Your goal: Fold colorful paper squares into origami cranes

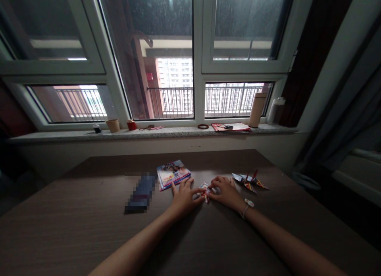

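Both my hands rest on the dark wooden table (89, 228) and meet over a small folded piece of patterned paper (204, 192). My left hand (184, 196) has its fingers spread flat, with the fingertips pressing the paper's left side. My right hand (226, 192) is curled, its fingers pinched on the paper's right side; a band sits on that wrist. A finished paper crane (249, 181) of the same colourful paper stands just right of my right hand. A stack of colourful paper sheets (173, 173) lies just beyond my left hand.
A dark flat object (141, 192), pixelated, lies left of the stack. On the stone windowsill (59, 135) behind the table stand two small cups (113, 125), red sheets with scissors (231, 127), a tall tan flask (257, 109) and a jug (275, 110). Curtains hang at right.
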`<state>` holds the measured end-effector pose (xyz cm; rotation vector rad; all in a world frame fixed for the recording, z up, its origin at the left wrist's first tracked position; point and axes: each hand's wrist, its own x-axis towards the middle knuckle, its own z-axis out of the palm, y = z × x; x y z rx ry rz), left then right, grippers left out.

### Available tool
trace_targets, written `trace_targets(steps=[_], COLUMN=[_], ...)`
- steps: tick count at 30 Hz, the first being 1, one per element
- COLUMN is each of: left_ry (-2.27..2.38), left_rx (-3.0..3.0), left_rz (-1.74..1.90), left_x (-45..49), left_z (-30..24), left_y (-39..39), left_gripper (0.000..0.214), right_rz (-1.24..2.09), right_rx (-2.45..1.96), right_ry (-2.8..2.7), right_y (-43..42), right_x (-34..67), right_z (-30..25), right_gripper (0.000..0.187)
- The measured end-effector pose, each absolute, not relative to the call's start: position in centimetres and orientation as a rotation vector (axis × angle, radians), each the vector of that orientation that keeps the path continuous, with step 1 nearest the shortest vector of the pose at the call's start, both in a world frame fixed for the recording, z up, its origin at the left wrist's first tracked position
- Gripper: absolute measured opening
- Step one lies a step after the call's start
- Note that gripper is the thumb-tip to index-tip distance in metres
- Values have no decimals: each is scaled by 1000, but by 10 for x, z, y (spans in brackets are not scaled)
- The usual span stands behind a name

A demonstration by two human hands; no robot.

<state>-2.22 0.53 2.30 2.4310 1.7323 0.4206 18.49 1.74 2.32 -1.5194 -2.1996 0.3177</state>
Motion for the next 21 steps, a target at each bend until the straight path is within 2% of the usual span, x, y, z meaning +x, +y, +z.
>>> trace_targets(steps=[10,21], left_ry=[1735,1729], left_rx=[2426,2437], left_rz=[384,372], left_x=[-22,-22], left_z=[25,27], left_y=[5,4], left_gripper=[34,32], right_rz=[336,331], right_rx=[-1494,-1481], right_ry=[-2245,-2274], right_y=[16,17], right_x=[188,191], right_z=[26,24], right_gripper=[45,50])
